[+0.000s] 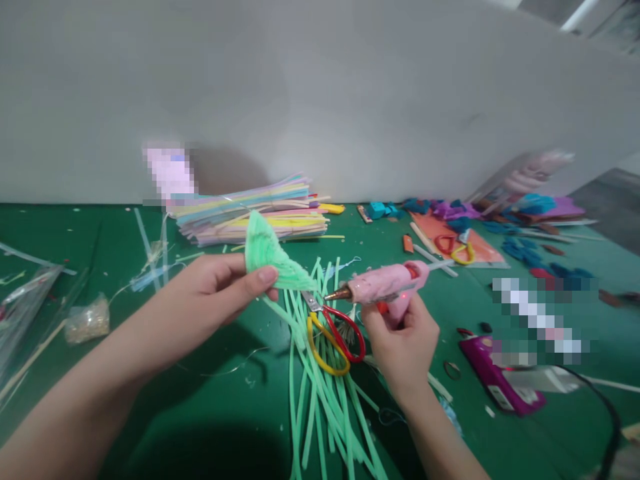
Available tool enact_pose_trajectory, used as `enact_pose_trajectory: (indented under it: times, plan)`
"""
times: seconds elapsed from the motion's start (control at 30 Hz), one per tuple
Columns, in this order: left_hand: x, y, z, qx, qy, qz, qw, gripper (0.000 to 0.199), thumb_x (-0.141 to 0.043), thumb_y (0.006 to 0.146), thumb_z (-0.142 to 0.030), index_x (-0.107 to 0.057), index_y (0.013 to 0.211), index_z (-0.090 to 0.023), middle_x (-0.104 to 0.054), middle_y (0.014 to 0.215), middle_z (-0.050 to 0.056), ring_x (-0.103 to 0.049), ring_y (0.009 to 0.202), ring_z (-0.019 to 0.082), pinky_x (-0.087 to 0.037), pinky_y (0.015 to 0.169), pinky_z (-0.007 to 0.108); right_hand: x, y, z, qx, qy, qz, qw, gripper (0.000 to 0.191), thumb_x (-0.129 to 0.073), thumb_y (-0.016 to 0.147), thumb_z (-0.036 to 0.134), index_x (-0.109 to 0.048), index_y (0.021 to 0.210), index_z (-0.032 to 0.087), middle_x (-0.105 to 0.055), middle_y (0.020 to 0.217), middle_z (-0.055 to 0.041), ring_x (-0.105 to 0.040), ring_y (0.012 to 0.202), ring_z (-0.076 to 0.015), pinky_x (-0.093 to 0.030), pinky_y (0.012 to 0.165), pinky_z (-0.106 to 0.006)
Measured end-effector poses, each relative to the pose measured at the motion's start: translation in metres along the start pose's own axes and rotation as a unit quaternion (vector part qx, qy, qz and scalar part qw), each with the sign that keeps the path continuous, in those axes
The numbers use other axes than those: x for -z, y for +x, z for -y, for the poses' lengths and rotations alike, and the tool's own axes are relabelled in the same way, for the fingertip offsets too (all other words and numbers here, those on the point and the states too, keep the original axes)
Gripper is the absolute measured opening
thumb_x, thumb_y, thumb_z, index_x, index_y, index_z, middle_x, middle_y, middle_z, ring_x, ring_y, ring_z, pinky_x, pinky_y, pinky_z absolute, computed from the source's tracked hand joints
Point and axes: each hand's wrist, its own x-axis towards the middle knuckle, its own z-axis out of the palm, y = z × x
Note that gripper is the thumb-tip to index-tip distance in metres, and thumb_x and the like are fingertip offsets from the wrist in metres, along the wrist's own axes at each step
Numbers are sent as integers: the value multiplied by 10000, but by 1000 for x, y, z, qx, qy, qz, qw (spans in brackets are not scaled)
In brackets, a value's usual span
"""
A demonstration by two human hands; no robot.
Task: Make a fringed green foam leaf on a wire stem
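Between thumb and fingers, my left hand (243, 283) pinches a mint-green fuzzy piece (273, 252), roughly wedge-shaped and apparently built from pipe cleaners. My right hand (400, 333) is wrapped round the handle of a pink hot glue gun (383, 283). The gun's metal nozzle points left, close to the green piece's lower right tip; whether they touch I cannot tell. Below both lie scissors (330, 357) with one yellow and one red handle loop. They rest on a loose spread of mint-green pipe cleaners (313, 407).
Bundled pastel pipe cleaners (250, 213) lie at the back by the grey wall (320, 100). An orange sheet (483, 250) with a second pair of scissors (455, 249) is back right. A purple box (500, 380) and black cable (607, 407) lie right; a small clear bag (89, 321) lies left.
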Motion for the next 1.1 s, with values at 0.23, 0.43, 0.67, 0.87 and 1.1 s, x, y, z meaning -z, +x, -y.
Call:
enact_pose_trajectory:
  times: [0.23, 0.43, 0.67, 0.87, 1.1]
  plan:
    - [-2, 1, -1, -13, -18, 18, 1000, 381, -549, 901, -527, -702, 769, -203, -314, 518, -86, -264, 452, 70, -194, 380, 164, -1, 0, -1, 8, 8, 10, 1000, 263, -634, 705, 252, -394, 600, 224, -340, 472, 102, -295, 419, -63, -230, 384, -203]
    - [0, -1, -2, 5, -8, 7, 1000, 389, -553, 898, -525, -701, 782, -185, -328, 510, -88, -273, 448, 67, -197, 383, 164, 0, -2, -2, 12, 18, 15, 1000, 260, -642, 696, 239, -398, 607, 222, -337, 477, 104, -295, 418, -61, -229, 382, -200]
    - [0, -1, 0, 7, -16, 24, 1000, 442, -529, 891, -587, -682, 776, -188, -331, 510, -87, -266, 457, 70, -192, 401, 176, -1, -1, -3, 3, 21, 17, 1000, 264, -641, 701, 245, -395, 607, 222, -340, 482, 103, -296, 428, -61, -237, 390, -199]
    - [6, -4, 4, 68, -22, 2, 997, 533, -522, 841, -699, -678, 809, -190, -298, 525, -84, -262, 475, 83, -199, 427, 198, -2, 2, -7, 2, 18, 30, 999, 252, -633, 700, 243, -401, 605, 219, -349, 488, 101, -305, 440, -65, -245, 403, -203]
    - [1, -2, 3, 42, -12, 24, 999, 520, -511, 854, -686, -679, 797, -197, -313, 535, -76, -269, 480, 87, -199, 425, 194, -2, 2, -3, -1, 43, 49, 998, 217, -623, 720, 258, -433, 627, 212, -355, 502, 99, -296, 446, -68, -233, 405, -209]
